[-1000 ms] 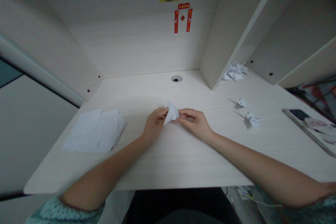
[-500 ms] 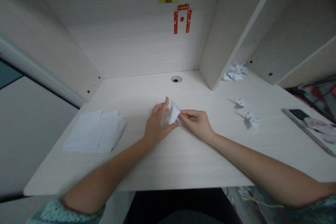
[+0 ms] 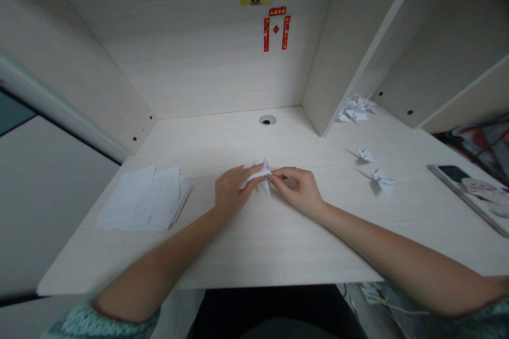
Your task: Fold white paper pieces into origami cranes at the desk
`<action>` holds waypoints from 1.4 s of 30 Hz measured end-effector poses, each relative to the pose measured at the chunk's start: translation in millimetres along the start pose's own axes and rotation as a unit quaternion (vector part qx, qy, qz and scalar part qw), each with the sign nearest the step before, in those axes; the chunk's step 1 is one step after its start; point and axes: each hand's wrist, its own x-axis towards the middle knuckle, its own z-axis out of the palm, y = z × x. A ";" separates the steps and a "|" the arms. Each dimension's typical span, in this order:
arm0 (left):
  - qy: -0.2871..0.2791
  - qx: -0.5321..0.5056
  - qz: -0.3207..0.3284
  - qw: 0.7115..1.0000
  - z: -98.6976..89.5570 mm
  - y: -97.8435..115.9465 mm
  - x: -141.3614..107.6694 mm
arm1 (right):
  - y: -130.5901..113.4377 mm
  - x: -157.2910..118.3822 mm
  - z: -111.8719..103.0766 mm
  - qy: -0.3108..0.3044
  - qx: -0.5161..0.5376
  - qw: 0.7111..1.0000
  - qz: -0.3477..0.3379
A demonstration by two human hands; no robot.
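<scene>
A small folded piece of white paper (image 3: pixel 260 174) is held between my two hands above the middle of the desk. My left hand (image 3: pixel 235 186) pinches it from the left, thumb on the near side and fingers on the far side. On its right end, the thumb and fingertips of my right hand (image 3: pixel 299 188) are closed. Pointed paper flaps stick out away from me and towards me between the fingers. The fingers cover part of the folds.
A stack of white paper sheets (image 3: pixel 139 198) lies at the left. Two folded paper cranes (image 3: pixel 382 179) sit to the right, with a heap of folded paper pieces (image 3: pixel 356 108) behind the upright divider (image 3: pixel 345 53). A phone (image 3: pixel 473 193) lies at the far right.
My left hand has closed from a spread grip to a pinch on the folded paper. The paper has turned and flattened between the hands. My right hand has barely moved.
</scene>
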 end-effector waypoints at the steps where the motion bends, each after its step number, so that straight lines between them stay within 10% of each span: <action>1: 0.002 0.003 -0.001 1.000 -0.4 0.8 0.1 | -0.4 -0.1 -0.6 -0.002 -0.008 1.000 -0.004; 42: 0.068 -0.181 -0.022 0.981 -7.3 11.2 0.1 | -5.0 -0.8 -2.4 -0.023 0.006 1.000 -0.003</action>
